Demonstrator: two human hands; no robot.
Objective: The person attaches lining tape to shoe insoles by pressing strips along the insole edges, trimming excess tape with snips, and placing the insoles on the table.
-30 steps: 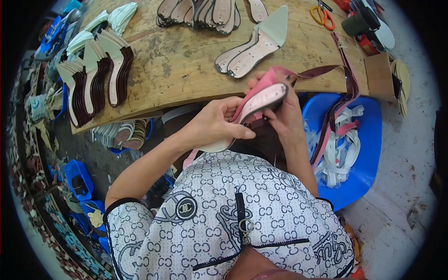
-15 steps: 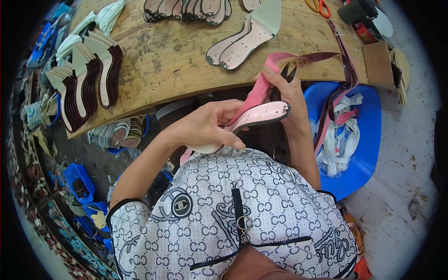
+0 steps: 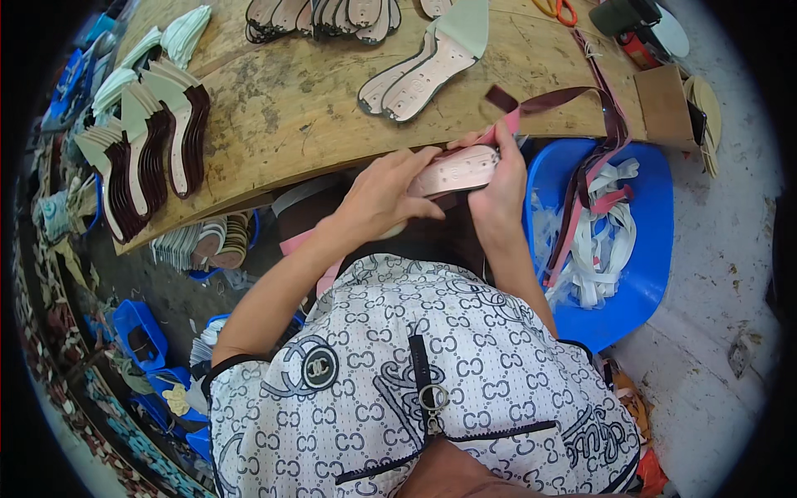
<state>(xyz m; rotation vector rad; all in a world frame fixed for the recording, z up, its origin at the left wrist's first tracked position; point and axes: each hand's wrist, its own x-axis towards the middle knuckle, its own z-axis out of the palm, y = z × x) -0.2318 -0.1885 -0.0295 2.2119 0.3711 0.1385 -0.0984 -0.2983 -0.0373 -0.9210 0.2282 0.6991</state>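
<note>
The fingers of my left hand (image 3: 378, 199) are bent around one pale pink insole (image 3: 457, 172), with the thumb under its side. The fingers of my right hand (image 3: 502, 187) are closed around its other end, and a pink strip (image 3: 512, 123) pokes up beside them. The insole is up in the air between me and the edge of the wooden surface (image 3: 282, 100). I can't see its left end well, because my left hand covers it, and some of my right fingertips are hidden behind it. A dark red ribbon (image 3: 564, 98) runs from near the strip over to the big blue tub (image 3: 652, 274) on my right. In the tub are white bands (image 3: 610, 257) in a tangle, some clear plastic (image 3: 544, 220) and a pink piece (image 3: 613, 199). Far left, one small blue bin (image 3: 129, 319) has something dark in it that I can't make out. Two insoles with a pale green end (image 3: 423, 79) lie on the surface, one partly on the other. There are three stacks of dark red insoles (image 3: 183, 124) at the left. The top edge cuts off a heap of insoles (image 3: 365, 12), too jumbled to count, and one pair of orange-handled scissors (image 3: 566, 12).
</note>
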